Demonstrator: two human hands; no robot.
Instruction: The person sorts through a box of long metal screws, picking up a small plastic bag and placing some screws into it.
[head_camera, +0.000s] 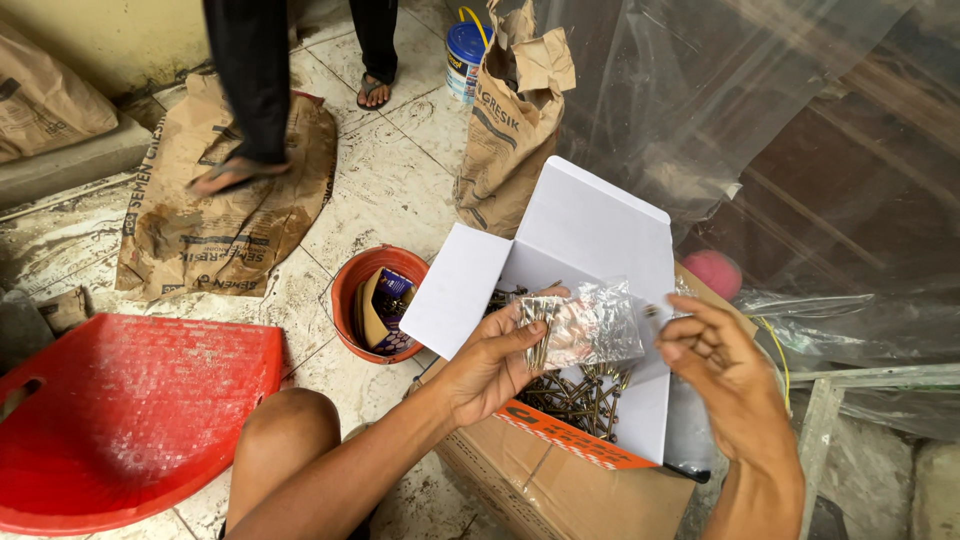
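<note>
Overhead, little room is free: the left hand (490, 365) and right hand (725, 375) work just above an open white box of screws (585, 400), whose raised flaps (590, 225) wall them in at the back and left. Left fingers are closed on a small clear plastic bag (590, 325) along with a few screws; right fingers are curled near the bag's right edge — whether they pinch it cannot be told. The box sits on a brown carton (540, 485), cut off by the lower edge. Clear plastic sheeting (780, 150) crowds the right side and blurs what lies behind it, including something pink (712, 272). On the stained tile floor (390, 170) stand an orange bucket (350, 290), a red plastic chair (130, 410), paper sacks (510, 130) — another person's sandalled feet (225, 175) stand on a flattened one.
</note>
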